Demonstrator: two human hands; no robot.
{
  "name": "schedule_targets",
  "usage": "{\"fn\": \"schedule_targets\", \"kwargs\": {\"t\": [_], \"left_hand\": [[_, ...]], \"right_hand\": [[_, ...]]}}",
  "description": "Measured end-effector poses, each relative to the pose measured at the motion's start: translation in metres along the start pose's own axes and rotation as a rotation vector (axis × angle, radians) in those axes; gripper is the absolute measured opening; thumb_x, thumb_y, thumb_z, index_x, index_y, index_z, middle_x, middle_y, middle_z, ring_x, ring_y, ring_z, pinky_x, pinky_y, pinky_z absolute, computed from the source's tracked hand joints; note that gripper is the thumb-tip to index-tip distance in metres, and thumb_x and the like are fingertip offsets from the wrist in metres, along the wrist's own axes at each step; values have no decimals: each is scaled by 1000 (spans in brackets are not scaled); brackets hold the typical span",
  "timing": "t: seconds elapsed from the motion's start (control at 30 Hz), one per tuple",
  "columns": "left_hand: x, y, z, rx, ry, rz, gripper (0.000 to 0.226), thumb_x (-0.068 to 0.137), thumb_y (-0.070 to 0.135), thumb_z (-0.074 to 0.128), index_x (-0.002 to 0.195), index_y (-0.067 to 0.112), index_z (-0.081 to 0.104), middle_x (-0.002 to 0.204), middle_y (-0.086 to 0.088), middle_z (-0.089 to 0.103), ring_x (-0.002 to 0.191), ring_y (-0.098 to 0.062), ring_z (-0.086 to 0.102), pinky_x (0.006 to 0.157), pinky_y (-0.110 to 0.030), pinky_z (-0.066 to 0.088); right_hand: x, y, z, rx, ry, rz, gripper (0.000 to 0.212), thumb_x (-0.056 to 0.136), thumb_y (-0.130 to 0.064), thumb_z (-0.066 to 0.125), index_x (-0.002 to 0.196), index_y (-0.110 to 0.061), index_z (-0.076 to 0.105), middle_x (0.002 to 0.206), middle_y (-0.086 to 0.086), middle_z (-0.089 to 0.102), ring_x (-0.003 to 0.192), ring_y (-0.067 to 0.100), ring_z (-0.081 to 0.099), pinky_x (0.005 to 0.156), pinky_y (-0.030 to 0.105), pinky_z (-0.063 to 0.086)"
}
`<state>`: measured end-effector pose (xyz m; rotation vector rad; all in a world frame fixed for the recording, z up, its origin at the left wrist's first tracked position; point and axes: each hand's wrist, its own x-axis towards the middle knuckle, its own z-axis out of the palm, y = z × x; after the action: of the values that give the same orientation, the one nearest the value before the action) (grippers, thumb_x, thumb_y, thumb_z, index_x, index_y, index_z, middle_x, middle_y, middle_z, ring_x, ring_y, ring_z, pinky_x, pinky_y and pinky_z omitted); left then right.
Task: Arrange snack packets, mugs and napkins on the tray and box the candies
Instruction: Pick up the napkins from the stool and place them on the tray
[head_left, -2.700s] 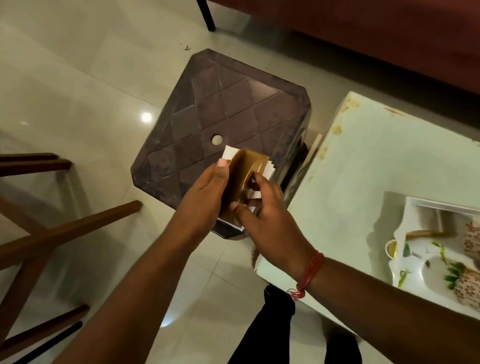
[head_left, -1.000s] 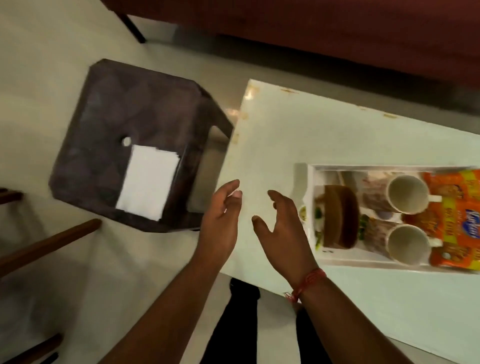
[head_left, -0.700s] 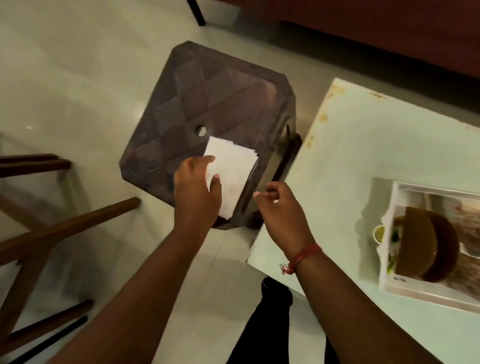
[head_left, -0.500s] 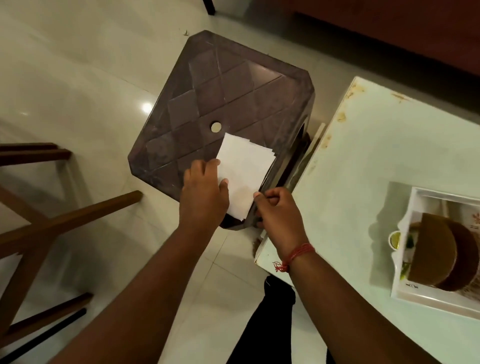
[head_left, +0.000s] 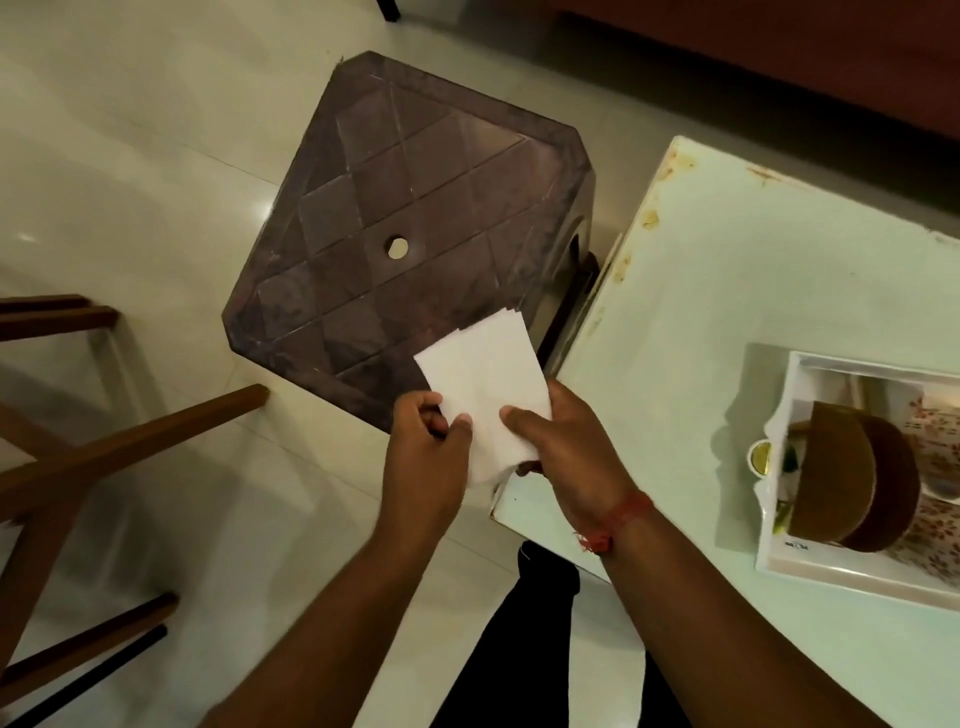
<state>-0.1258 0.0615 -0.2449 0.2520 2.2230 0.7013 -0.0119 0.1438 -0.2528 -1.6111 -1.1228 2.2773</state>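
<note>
- Change since half a second ago: napkins (head_left: 480, 384) were lying flat on the stool (head_left: 400, 228); now they are lifted off its near corner and held in both hands.
- Left hand (head_left: 426, 457) fingers curled, thumb and fingertips pinching the stack's left edge.
- Right hand (head_left: 566, 452) wraps the stack's right lower edge, thumb on top, fingers underneath.
- Napkins are tilted, their far end over the stool's near-right corner, their near end above the gap between stool and table (head_left: 727, 322).
- Stool top otherwise bare, with a small hole in its centre.
- Table corner sits just right of the stool, nearly touching it; a narrow gap runs between them.
- Tray (head_left: 852, 571) lies well right of the stool, on the table, cut off by the frame edge; it holds a brown napkin holder (head_left: 852, 483) standing upright and patterned mugs, partly hidden.
- Wooden chair legs (head_left: 130, 447) stand left of the stool, with open floor between.
</note>
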Motion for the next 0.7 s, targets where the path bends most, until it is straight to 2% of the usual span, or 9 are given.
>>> {"fn": "schedule_targets", "kwargs": {"t": [0.1,0.13,0.2,0.27,0.37,0.43,0.57,0.63,0.7], "left_hand": [[-42,-4,27,-460,-90,-277,17,93,30,64,107,24,56,107,-3,68,93,-17,67,78,-33,57],[-56,-5,39,-635,-185,-406,20,92,31,63,107,18,61,108,-9,70,97,-22,68,82,-39,56],[-80,-7,65,-895,-419,-638,41,89,37,63,115,5,66,117,-19,69,107,-34,65,93,-47,51],[-101,-10,91,-981,-562,-674,51,92,37,58,126,-1,61,127,-23,63,121,-40,58,106,-54,42],[-128,-12,134,-940,-508,-589,44,93,24,56,129,-1,58,128,-24,63,126,-42,53,111,-58,35],[-142,-13,156,-861,-429,-523,36,91,15,59,123,-1,60,121,-23,67,120,-42,58,108,-60,39],[-179,-7,194,-729,-379,-423,32,84,9,68,116,3,64,114,-20,71,106,-38,67,97,-59,50],[-195,-4,209,-650,-337,-366,31,83,8,71,113,7,65,110,-14,73,102,-36,70,92,-59,53],[-211,-3,223,-581,-312,-314,26,85,8,70,110,11,65,107,-10,74,100,-34,70,90,-58,54]], "right_hand": [[-26,17,-42,410,-143,45,37,92,-6,60,126,-18,64,122,5,70,108,23,68,77,34,58],[-35,25,-58,507,-174,69,40,89,-6,62,128,-17,63,125,9,69,109,26,67,79,36,58],[-52,45,-89,632,-205,127,46,85,-10,66,130,-14,62,130,16,64,113,32,63,90,42,55],[-68,66,-118,731,-189,186,45,84,-11,66,129,-11,63,131,19,62,114,33,63,97,44,51],[-94,92,-164,785,-123,244,38,85,-8,63,122,-11,68,125,16,67,108,30,68,88,44,56],[-110,101,-188,686,-85,237,34,85,-7,61,117,-15,71,121,13,70,106,30,70,82,45,57],[-145,104,-233,271,35,69,37,90,-2,59,117,-27,68,115,0,73,108,23,69,86,39,57],[-159,102,-251,-12,114,-10,39,89,-7,60,112,-39,63,110,-16,71,105,12,67,85,25,54],[-172,102,-270,-301,171,-88,42,89,-17,60,119,-46,54,111,-27,64,100,3,61,78,12,45]]}}
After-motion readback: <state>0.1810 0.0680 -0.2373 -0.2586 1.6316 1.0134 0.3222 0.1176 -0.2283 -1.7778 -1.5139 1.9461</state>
